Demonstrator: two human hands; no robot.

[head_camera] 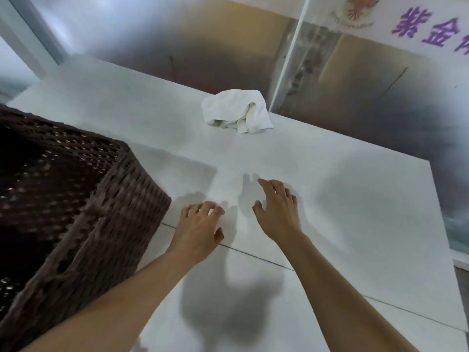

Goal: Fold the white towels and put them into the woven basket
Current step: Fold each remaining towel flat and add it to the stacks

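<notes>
Both hands empty over white tabletop (pixel 330 199). Left hand (pixel 199 224) grip loose, fingers half-curled; right hand (pixel 278 212) grip wide, fingers spread. Crumpled white towel (pixel 236 110) lies ahead, well apart, near far tabletop edge, long axis roughly left-right. Right hand nearer. Woven basket (pixel 114 199) just left of left hand.

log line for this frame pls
left hand: open, empty | right hand: open, empty | white towel: crumpled, far side of table, untouched | woven basket: left
</notes>
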